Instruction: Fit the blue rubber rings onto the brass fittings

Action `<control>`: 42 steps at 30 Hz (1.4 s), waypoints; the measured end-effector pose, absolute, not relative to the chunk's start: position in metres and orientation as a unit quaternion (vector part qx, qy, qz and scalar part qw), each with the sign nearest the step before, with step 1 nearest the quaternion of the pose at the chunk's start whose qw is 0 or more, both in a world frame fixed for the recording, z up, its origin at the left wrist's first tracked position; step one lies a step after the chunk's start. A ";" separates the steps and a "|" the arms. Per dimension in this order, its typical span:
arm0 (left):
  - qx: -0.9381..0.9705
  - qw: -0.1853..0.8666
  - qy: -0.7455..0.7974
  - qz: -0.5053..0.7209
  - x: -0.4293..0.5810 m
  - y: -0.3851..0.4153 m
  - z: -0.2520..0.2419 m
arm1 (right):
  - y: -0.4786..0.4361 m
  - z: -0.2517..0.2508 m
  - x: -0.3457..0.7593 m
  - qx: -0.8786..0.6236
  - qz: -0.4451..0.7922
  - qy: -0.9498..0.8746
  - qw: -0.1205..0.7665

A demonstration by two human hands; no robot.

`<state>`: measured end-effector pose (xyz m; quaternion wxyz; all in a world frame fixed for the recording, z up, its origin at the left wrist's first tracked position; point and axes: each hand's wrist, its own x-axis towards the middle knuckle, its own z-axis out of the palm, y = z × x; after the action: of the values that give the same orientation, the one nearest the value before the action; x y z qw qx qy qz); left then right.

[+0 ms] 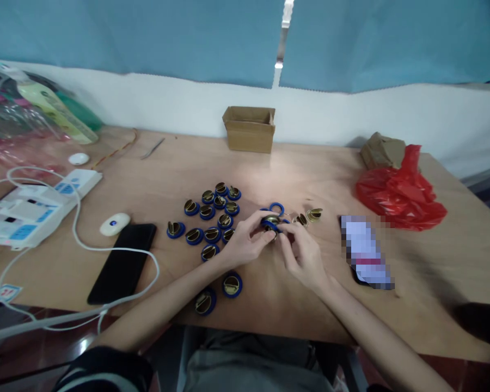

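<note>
Between my two hands is a round brass-coloured piece with a blue ring [270,222] at it. My left hand [245,242] pinches the piece from the left with thumb and fingers. From the right, my right hand [304,255] is closed at the blue ring's edge; its fingertips partly cover it. Just behind the hands lies a loose blue ring [276,208]. Brass pieces without rings [314,214] lie to the right of it. Left of my left hand sit several brass pieces in blue rings [212,234], and another ringed piece [232,285] lies near the front edge.
An open cardboard box [251,136] stands at the back. A phone [365,253] and a red plastic bag [400,196] are on the right. On the left lie a black phone [122,264], a white cable [78,218] and a power strip [44,209]; bottles [57,106] stand behind.
</note>
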<state>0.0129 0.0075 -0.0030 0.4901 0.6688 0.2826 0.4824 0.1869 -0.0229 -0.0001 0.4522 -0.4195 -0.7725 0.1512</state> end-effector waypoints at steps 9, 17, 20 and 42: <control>0.716 0.444 0.311 0.440 0.014 0.005 -0.004 | -0.015 0.006 0.187 -0.477 0.342 -0.607 0.535; 0.664 0.438 0.331 0.508 0.018 0.004 -0.007 | -0.011 0.007 0.183 -0.433 0.540 -0.499 0.522; 0.620 0.429 0.352 0.554 0.020 0.005 -0.007 | -0.009 0.004 0.183 -0.412 0.591 -0.472 0.508; 0.624 0.529 0.287 0.498 0.016 0.008 -0.014 | -0.011 0.022 0.193 -0.394 0.628 -0.516 0.430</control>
<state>0.0161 0.0084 -0.0143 0.5293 0.6237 0.2871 0.4984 0.1928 -0.0110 0.0221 0.4296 -0.3944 -0.5156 0.6277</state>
